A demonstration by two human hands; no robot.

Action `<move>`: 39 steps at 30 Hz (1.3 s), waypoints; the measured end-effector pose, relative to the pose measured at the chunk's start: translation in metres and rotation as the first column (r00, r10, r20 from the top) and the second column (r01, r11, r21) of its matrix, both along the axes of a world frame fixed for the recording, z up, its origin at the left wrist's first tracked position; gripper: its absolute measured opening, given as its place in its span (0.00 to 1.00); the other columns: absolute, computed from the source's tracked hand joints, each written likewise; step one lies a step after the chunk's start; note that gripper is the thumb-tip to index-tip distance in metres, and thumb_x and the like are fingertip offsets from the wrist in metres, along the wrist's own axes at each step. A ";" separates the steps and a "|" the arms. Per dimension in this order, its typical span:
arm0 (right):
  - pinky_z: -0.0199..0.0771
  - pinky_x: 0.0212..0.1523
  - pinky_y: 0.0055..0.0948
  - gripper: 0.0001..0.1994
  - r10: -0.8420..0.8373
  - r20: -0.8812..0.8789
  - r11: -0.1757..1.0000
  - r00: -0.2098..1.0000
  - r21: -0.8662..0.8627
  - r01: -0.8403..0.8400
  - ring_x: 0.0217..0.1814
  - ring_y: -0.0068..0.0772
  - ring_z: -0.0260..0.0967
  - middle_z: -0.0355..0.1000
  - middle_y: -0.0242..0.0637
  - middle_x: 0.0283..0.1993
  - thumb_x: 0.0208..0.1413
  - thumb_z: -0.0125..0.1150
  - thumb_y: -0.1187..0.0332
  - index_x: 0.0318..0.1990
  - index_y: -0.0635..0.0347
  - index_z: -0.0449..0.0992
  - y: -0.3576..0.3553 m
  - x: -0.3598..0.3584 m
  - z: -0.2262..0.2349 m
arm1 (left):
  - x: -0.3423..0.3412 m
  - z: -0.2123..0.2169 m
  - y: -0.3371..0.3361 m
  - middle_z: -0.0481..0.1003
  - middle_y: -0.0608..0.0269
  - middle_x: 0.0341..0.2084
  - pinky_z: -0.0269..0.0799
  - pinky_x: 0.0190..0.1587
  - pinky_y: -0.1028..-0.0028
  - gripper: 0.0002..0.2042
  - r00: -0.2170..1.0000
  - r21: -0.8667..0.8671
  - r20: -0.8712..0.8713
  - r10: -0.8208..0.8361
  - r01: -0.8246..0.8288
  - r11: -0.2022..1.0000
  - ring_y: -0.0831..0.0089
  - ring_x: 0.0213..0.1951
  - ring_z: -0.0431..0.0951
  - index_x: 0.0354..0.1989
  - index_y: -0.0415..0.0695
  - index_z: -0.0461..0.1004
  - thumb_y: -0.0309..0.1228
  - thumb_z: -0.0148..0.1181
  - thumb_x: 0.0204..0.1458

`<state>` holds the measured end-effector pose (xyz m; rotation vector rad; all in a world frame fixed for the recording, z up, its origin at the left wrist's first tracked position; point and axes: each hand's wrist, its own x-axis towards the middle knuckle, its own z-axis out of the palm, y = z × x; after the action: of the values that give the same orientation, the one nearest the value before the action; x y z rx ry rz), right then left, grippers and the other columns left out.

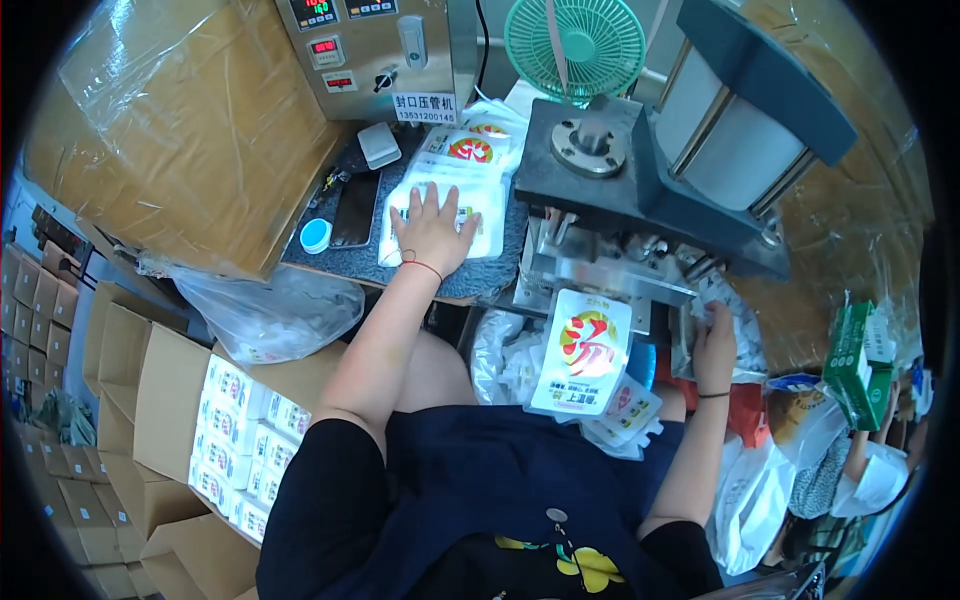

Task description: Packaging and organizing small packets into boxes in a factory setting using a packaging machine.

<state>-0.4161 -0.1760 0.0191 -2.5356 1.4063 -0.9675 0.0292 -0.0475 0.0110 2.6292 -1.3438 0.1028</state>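
Note:
My left hand (436, 238) lies flat with its fingers spread on a stack of white printed pouches (487, 238) on the grey mat. On the right, my right hand (714, 350) is at a metal tray (683, 345) of small translucent plastic pieces. Its fingers are bent around something too small to name. Between my hands, a white pouch with a red and yellow print (583, 350) stands below the metal jaws (610, 275) of the press machine (585, 165). Several more pouches (625, 415) lie below it near my lap. Whether the jaws grip the pouch cannot be seen.
A steel control box (370, 60) stands behind the mat, a green fan (575, 45) beside it. A phone (356, 210) and blue-lidded jar (316, 236) lie left of the pouches. An open carton (225, 430) of white packs stands lower left. A green box (858, 365) is far right.

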 end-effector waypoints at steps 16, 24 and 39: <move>0.68 0.43 0.27 0.08 0.440 0.391 0.774 0.809 0.292 -0.562 0.41 0.28 0.68 0.71 0.38 0.42 0.60 0.58 0.72 0.44 0.65 0.72 0.104 0.071 0.060 | -0.139 0.000 0.113 0.79 0.66 0.23 0.70 0.31 0.79 0.13 0.282 -0.540 -0.795 -0.537 0.073 0.838 0.86 0.27 0.73 0.35 0.36 0.82 0.37 0.67 0.56; 0.70 0.38 0.30 0.07 0.606 0.178 0.759 0.775 0.163 -0.630 0.36 0.36 0.70 0.74 0.40 0.34 0.60 0.60 0.68 0.37 0.64 0.76 0.090 0.072 0.071 | -0.199 0.010 0.113 0.81 0.66 0.33 0.74 0.40 0.78 0.16 -0.264 -0.394 -0.896 -0.358 0.094 0.914 0.84 0.34 0.77 0.42 0.35 0.80 0.39 0.61 0.61; 0.74 0.46 0.44 0.13 0.140 -0.202 0.990 0.969 0.062 -0.129 0.48 0.55 0.73 0.73 0.47 0.50 0.58 0.58 0.68 0.51 0.56 0.74 0.040 0.019 0.074 | -0.191 0.001 0.084 0.79 0.56 0.49 0.75 0.55 0.67 0.18 -0.586 -0.346 -0.776 -0.234 0.084 0.935 0.71 0.49 0.80 0.56 0.35 0.72 0.22 0.61 0.56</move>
<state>-0.3969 -0.1356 0.0932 -2.7185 1.2652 -0.6564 -0.1623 0.0368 0.0124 0.8479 -0.6770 -1.8403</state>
